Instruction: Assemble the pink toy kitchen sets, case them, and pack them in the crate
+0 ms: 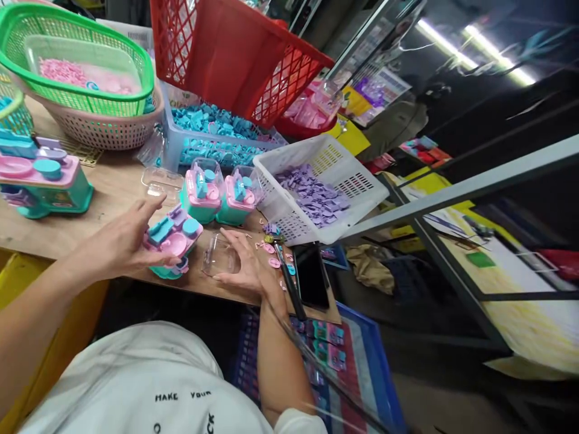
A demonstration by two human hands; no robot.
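Note:
My left hand (136, 238) is closed around a small toy kitchen set (174, 241) in pink, teal and purple, near the front edge of the wooden table (122, 181). To its right, my right hand (244, 263) has its thumb and fingers about a clear plastic cover (221, 254), low over the tabletop. Two similar toys (201, 193) under clear covers stand just behind. Another clear cover (161, 182) lies behind my left hand. More toy sets (49, 181) without covers stand at the left.
A white basket (289, 205) holds purple parts; a clear bin (174, 147) holds blue ones, beneath a red basket (226, 60). A green basket (145, 78) is at back left. A phone (312, 277), a black-handled tool (292, 286) and loose pieces lie right. Below is a blue crate (382, 355).

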